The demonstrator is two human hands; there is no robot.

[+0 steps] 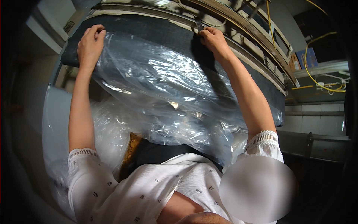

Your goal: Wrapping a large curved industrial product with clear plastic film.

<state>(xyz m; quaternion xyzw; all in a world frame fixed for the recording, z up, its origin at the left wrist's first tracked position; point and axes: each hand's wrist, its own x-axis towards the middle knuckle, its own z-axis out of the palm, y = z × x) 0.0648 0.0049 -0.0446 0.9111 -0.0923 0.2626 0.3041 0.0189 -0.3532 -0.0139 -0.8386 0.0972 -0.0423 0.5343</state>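
Across a dark-covered bench (160, 27), clear plastic film (156, 86) drapes toward the near side, probably light, limp, slippery; best pinched by its edge. The left hand (89, 47) curls at its far-left corner, grip unclear; the right hand (215, 41) has its fingers around a small dark strip (199, 25).

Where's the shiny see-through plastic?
In the head view, the clear plastic sheet spreads across the middle, over the dark surface, its upper left corner beside the left hand.
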